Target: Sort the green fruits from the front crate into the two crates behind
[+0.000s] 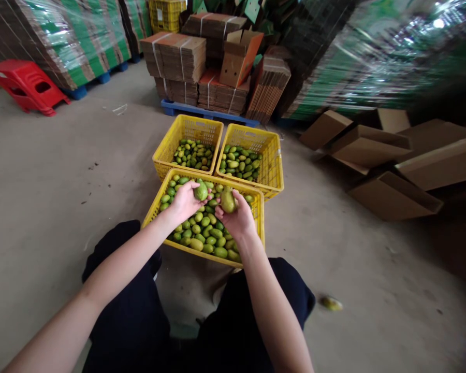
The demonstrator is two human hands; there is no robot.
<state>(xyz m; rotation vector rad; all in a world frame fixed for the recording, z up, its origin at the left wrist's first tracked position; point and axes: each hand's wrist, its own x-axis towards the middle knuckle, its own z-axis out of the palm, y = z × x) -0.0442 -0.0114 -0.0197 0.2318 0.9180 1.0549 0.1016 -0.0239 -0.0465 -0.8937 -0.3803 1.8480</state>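
Observation:
My left hand (186,202) holds a bright green oval fruit (200,191) in its fingers. An olive-yellow oval fruit (228,201) is in the grip of my right hand (238,217). I cannot tell the exact kind of fruit. Both hands are over a wide yellow plastic crate (259,223) between my knees, filled with many green and yellowish fruits (205,233) like these. Just behind it stand two more yellow crates, a left one (161,155) and a right one (274,155). Smaller amounts of similar fruit lie at the bottom of each.
Bundled flat cardboard (174,57) is stacked on a blue pallet (178,109) beyond the crates. A red stool (27,83) stands at the far left. Open cardboard boxes (373,147) lie at right. One blurred fruit (331,303) rests on the floor near my right knee.

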